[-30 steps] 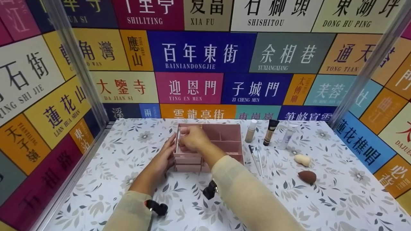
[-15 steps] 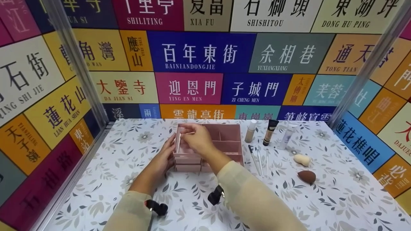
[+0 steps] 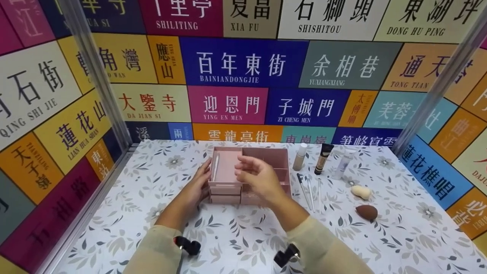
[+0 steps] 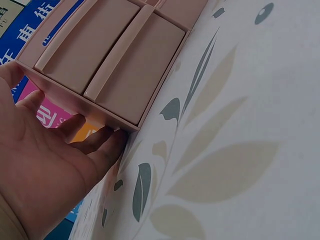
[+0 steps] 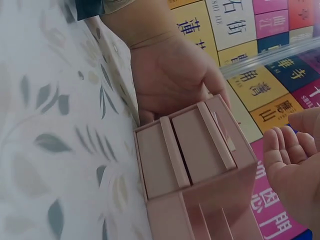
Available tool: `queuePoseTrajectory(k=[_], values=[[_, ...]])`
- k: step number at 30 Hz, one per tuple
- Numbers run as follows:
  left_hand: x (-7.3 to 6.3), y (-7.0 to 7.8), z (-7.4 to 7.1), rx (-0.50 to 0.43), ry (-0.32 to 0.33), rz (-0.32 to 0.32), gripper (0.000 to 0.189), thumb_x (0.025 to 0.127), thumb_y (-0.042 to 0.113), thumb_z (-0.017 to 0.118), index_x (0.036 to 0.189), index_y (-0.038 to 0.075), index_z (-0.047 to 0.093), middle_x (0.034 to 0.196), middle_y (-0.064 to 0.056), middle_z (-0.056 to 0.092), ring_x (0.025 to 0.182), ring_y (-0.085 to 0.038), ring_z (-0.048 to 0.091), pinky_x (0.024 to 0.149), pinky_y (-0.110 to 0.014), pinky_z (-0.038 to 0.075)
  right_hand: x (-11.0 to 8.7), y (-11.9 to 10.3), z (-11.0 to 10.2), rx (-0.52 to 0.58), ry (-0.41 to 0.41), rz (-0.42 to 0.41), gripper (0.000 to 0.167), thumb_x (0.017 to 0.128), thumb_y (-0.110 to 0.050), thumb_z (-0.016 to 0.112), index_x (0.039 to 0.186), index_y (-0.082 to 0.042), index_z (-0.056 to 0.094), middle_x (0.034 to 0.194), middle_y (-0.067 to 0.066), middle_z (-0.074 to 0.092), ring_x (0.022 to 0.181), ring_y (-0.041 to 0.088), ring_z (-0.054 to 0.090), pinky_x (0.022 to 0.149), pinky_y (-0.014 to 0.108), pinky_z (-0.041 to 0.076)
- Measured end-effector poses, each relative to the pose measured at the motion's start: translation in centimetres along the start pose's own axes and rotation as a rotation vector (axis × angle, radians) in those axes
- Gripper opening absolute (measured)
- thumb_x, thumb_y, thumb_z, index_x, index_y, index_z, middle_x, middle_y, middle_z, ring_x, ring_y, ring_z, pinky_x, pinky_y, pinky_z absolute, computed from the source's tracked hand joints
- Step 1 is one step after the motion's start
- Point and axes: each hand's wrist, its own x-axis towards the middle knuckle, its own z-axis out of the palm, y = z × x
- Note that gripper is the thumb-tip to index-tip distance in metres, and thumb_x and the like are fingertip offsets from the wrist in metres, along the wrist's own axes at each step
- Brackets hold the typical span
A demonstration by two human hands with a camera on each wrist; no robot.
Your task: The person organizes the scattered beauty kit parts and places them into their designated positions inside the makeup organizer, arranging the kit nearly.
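Note:
A pink makeup organizer (image 3: 225, 194) with drawers stands on the table. My left hand (image 3: 193, 188) rests against its left side. In the left wrist view the fingers of that hand (image 4: 55, 135) lie along the side wall, beside two drawers with long handles. Over the organizer's middle hovers my right hand (image 3: 262, 177), fingers loosely bent and nothing between them. The right wrist view shows the same right hand (image 5: 297, 170) just off the organizer (image 5: 200, 145). A slim white stick-like item (image 3: 216, 167) lies along the left wall of the organizer's upper left compartment.
Right of the organizer stand a foundation bottle (image 3: 299, 158), a black-capped tube (image 3: 322, 160) and a white-capped clear bottle (image 3: 344, 163). Several makeup brushes (image 3: 310, 192) lie before them. A cream sponge (image 3: 360, 191) and a brown sponge (image 3: 366, 212) sit further right. Printed walls enclose the table.
My right hand has come out of the upper left compartment and moved right, uncovering the slim white item there. My left hand keeps its place at the organizer's side. The head view has shifted slightly.

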Motion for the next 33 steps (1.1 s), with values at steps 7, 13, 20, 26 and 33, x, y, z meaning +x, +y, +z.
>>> queuePoseTrajectory(k=[7, 13, 20, 26, 33], values=[[0.1, -0.3, -0.4, -0.017, -0.02, 0.035, 0.054, 0.111, 0.046, 0.049, 0.16, 0.062, 0.031, 0.18, 0.008, 0.02, 0.162, -0.029, 0.036, 0.134, -0.053, 0.027, -2.0, 0.5, -3.7, 0.002, 0.035, 0.045, 0.054, 0.093, 0.006, 0.074, 0.145, 0.001, 0.062, 0.127, 0.026, 0.071, 0.101, 0.02, 0.075, 0.092, 0.031, 0.065], [0.2, -0.4, -0.6, 0.009, -0.031, 0.053, 0.054, 0.111, 0.048, 0.048, 0.161, 0.061, 0.03, 0.18, 0.008, 0.021, 0.162, -0.028, 0.037, 0.134, -0.053, 0.028, -2.8, 0.4, -6.8, -0.014, 0.064, 0.065, 0.055, 0.093, 0.005, 0.073, 0.146, -0.002, 0.061, 0.13, 0.023, 0.07, 0.106, 0.024, 0.074, 0.093, 0.034, 0.065], [0.1, -0.3, -0.3, -0.006, -0.035, 0.028, 0.054, 0.111, 0.05, 0.049, 0.16, 0.063, 0.03, 0.18, 0.01, 0.021, 0.161, -0.029, 0.038, 0.134, -0.054, 0.026, -3.6, 0.6, -12.1, -0.063, 0.134, 0.11, 0.056, 0.096, 0.001, 0.074, 0.15, -0.002, 0.057, 0.13, 0.016, 0.07, 0.109, 0.022, 0.074, 0.095, 0.029, 0.063], [0.0, -0.3, -0.2, -0.01, -0.032, 0.018, 0.054, 0.11, 0.05, 0.049, 0.159, 0.064, 0.031, 0.179, 0.011, 0.022, 0.159, -0.03, 0.041, 0.134, -0.054, 0.027, -4.4, 1.0, -16.7, -0.112, 0.182, 0.126, 0.057, 0.102, -0.006, 0.071, 0.155, 0.002, 0.051, 0.12, 0.0, 0.073, 0.108, 0.012, 0.075, 0.094, 0.027, 0.064], [0.0, -0.3, -0.1, -0.02, -0.031, 0.024, 0.053, 0.111, 0.049, 0.048, 0.159, 0.063, 0.031, 0.179, 0.01, 0.023, 0.16, -0.032, 0.04, 0.134, -0.055, 0.027, -5.3, 1.2, -20.9, -0.05, 0.242, 0.147, 0.057, 0.101, -0.011, 0.075, 0.153, -0.002, 0.053, 0.116, -0.004, 0.075, 0.104, 0.011, 0.076, 0.091, 0.025, 0.064]])
